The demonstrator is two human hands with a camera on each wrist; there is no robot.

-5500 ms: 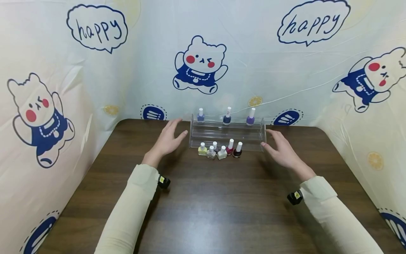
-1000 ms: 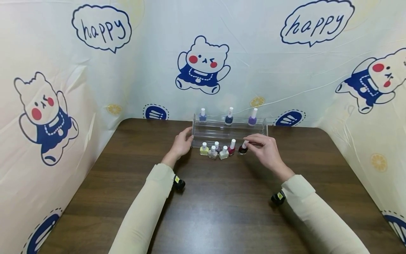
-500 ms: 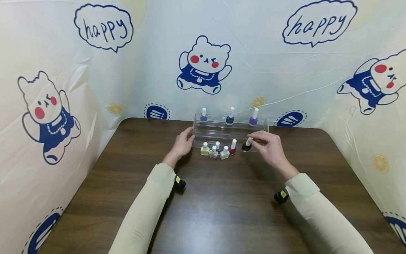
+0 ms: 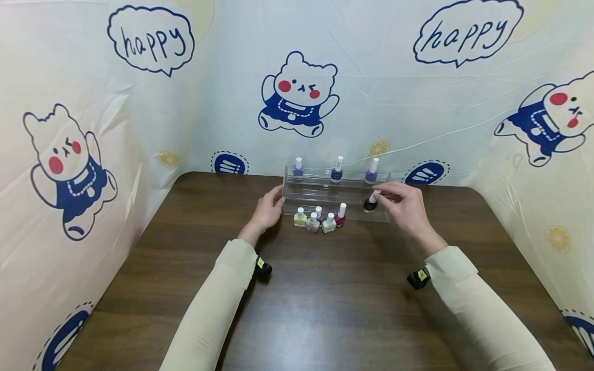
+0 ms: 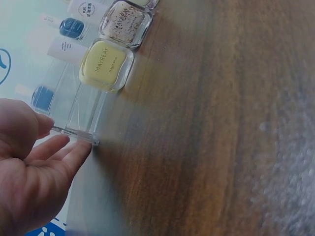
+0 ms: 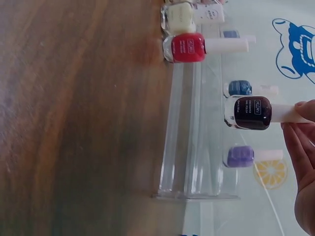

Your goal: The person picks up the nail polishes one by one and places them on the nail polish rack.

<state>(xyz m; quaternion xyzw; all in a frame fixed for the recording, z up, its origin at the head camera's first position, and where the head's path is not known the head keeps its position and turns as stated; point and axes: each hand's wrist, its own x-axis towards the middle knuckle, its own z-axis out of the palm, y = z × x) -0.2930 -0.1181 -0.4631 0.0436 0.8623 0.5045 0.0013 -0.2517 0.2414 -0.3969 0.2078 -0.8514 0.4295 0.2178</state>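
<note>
R wrist view: R grip pinched closed on white cap of near-black nail-polish btl. Head view: btl lies down-left of fingers, long axis tilted, at R end of clear tiered rack; contact unclear. L grip pinches rack's L end. Worktop wood-grain; cartoon-print backdrop.

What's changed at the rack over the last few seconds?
The right hand moved from the rack's right end to pinch the dark bottle by its white cap, lifting it off the table and rightward. The left hand now grips the left end of the clear rack. The three top-tier bottles and five front bottles stayed put.
</note>
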